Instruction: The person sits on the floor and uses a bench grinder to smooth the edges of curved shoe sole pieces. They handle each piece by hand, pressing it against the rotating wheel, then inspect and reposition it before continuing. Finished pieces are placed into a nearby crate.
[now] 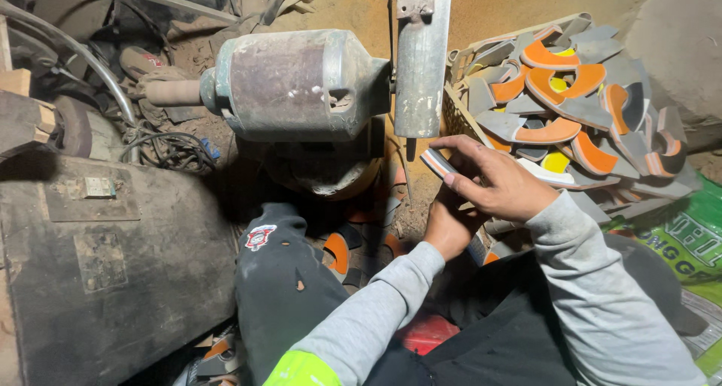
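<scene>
While the person sits low before the machine, grey sleeves reach forward over dark-trousered knees, near which a few orange-and-grey cut pieces point(338, 252) lie on the dirt floor. Both hands meet just below the machine. The left hand point(450, 224) is cupped underneath, its fingers hidden by the other hand, so whether they clench cannot be told. The right hand point(496, 181) lies across the top, fingers curled and grasping a flat, layered sole piece point(435, 162) with a white, orange and grey edge, held just beneath the upright metal guard point(421, 55). The piece sits close to the guard; whether it touches the working surface cannot be told.

Beyond the hands stands the dusty bench motor point(297, 81), its shaft pointing left. To the right, a woven basket point(455, 108) is heaped with curved grey and orange sole pieces point(560, 100), some yellow.

Judged from this layout, one piece is in work at the machine, a few lie by the knees, and the full heap suggests that most of the batch is left.
</scene>
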Motion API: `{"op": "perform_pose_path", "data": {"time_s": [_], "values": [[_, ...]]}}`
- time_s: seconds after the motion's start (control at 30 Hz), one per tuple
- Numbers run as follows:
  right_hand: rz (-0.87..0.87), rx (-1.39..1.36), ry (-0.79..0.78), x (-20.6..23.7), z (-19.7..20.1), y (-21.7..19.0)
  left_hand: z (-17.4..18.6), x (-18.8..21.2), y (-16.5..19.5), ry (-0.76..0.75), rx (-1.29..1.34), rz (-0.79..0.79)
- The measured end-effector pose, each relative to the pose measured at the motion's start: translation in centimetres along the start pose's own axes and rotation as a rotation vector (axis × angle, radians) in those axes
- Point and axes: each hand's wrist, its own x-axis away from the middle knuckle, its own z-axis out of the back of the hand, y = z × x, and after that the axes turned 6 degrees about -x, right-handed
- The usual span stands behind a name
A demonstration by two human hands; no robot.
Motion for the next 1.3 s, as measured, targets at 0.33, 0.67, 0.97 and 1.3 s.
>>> {"op": "perform_pose_path", "data": {"time_s": [0.33, 0.67, 0.97, 1.3], "values": [[0.105, 0.191, 0.013, -1.2, 0.2, 0.3, -1.3, -1.8, -2.3, -0.005, -0.006, -0.126], [0.144, 0.263, 0.062, -2.2, -0.1, 1.9, -0.9, -2.0, -2.8, -0.083, 0.026, -0.177], [0.15, 0.253, 0.095, -3.0, -0.1, 4.2, 1.2, -0.9, 0.2, -0.188, 0.35, 0.049], [-0.066, 0.033, 0.086, -3.7, -0.8, 3.8, 4.4, 0.4, 0.6, -0.322, 0.568, 0.13]]}}
